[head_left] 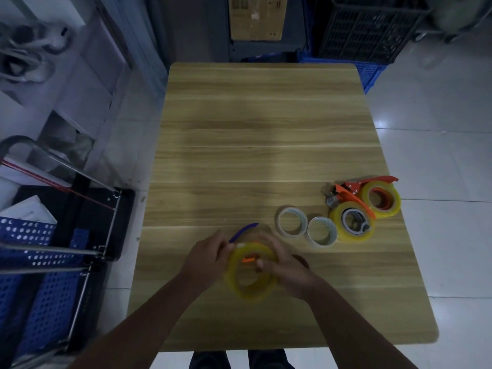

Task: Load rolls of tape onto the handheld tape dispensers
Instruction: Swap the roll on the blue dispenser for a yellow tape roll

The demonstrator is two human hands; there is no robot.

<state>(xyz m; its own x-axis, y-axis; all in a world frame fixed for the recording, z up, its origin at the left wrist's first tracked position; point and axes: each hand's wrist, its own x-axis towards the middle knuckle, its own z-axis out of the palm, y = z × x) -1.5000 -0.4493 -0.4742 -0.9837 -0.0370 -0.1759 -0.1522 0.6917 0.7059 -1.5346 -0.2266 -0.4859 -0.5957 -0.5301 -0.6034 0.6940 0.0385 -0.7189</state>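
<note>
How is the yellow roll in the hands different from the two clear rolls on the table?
The yellow roll is tinted yellow and looks bigger; the clear rolls are colourless and smaller. The yellow roll is held between the left hand and right hand, above the table; the clear rolls lie flat on it, untouched. The yellow roll has an orange part showing in its core; the clear rolls' cores are empty. All three are ring-shaped tape rolls.

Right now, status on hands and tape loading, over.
Left hand and right hand both gripping yellow tape roll with blue-handled dispenser. Two loaded dispensers and two clear rolls parked right. Nothing obstructing.
</note>
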